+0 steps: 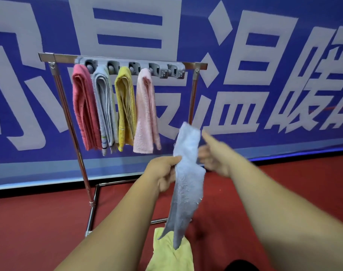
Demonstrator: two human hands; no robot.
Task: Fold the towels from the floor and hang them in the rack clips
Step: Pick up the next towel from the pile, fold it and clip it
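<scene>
Head view: the left hand (162, 173) grips a folded light blue towel (188, 184) at mid-length, in front of the rack (68, 58). Four hung towels (125, 106) dangle from its clip strip (131, 68). The right hand (211, 155) is blurred just beside the blue towel, and I cannot tell its grip. A pale yellow towel (170, 253) lies on the floor (39, 222).

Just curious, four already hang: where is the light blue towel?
Centre of the head view: the left hand grips the light blue towel, right of the hung pale pink towel, its tail over a yellow towel on the floor.
</scene>
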